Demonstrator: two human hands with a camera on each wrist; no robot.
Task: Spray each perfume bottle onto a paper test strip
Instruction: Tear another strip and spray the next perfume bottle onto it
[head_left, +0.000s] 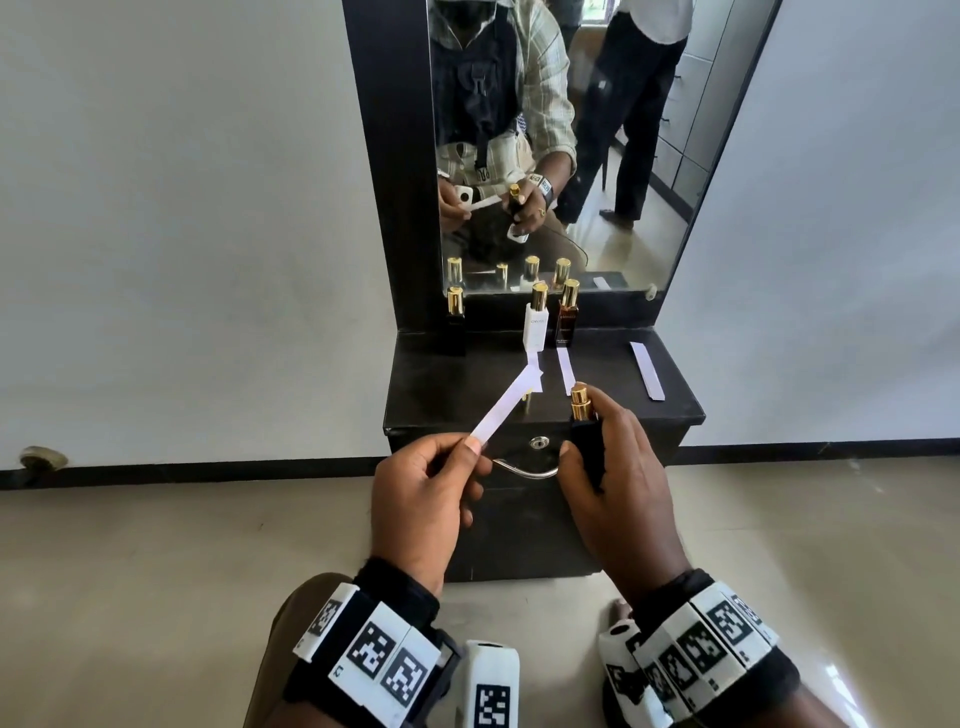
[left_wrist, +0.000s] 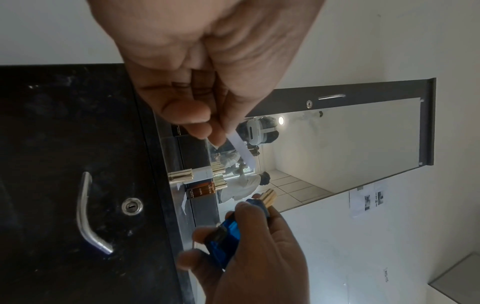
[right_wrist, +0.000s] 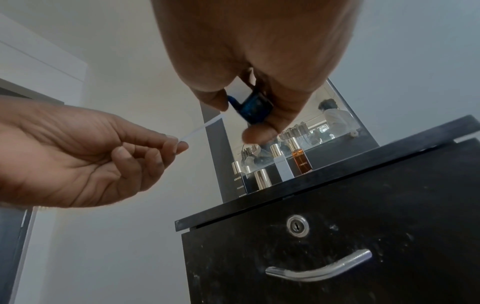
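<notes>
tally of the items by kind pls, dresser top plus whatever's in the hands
Perfume bottles: 4: black bottle, white bottle, amber bottle, blue bottle held in the right hand
Paper strips: 4: held strip pinched in the left hand, strip by white bottle, strip by amber bottle, far-right strip
Loose gold cap: 1
Total: 9

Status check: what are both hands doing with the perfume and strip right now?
Left hand pinches test strip. Right hand grips blue bottle, cap off. Nothing between nozzle and strip.
</notes>
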